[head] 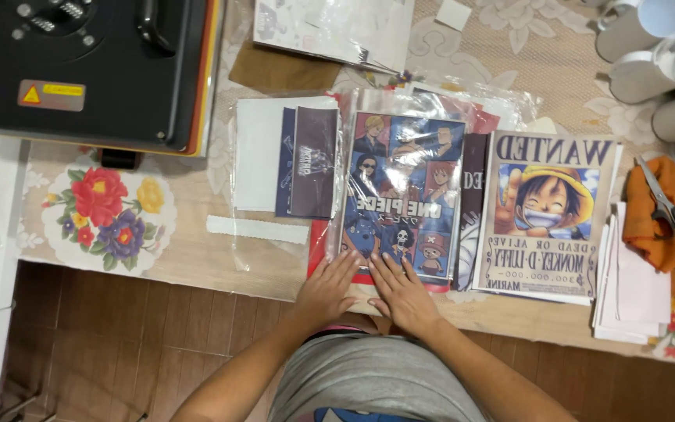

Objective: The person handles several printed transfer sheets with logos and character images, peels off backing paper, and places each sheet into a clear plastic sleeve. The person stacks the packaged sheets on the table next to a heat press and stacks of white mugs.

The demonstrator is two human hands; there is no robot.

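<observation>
- The left hand lies flat, fingers spread, palm down on the near edge of the sleeved print; it grasps nothing.
- The right hand lies just beside it in the same flat, released pose, also pressing that edge.
- The sleeved print, a colourful cartoon sheet inside a clear plastic sleeve, sits at the middle of the surface, on top of a red sheet.
- Just to its right lies a poster showing a cartoon figure in a straw hat; a stack of paper is beyond that.
- To its left lie dark prints on white paper, also under clear plastic.
- A heat press stands at the far left; mugs stand at the far right, with scissors on an orange cloth.
- Step in hand, as judged: flattening or squaring the print inside its sleeve.
- The next move likely calls for even pressure from both palms, keeping the sleeve from sliding on the sheets beneath.
</observation>
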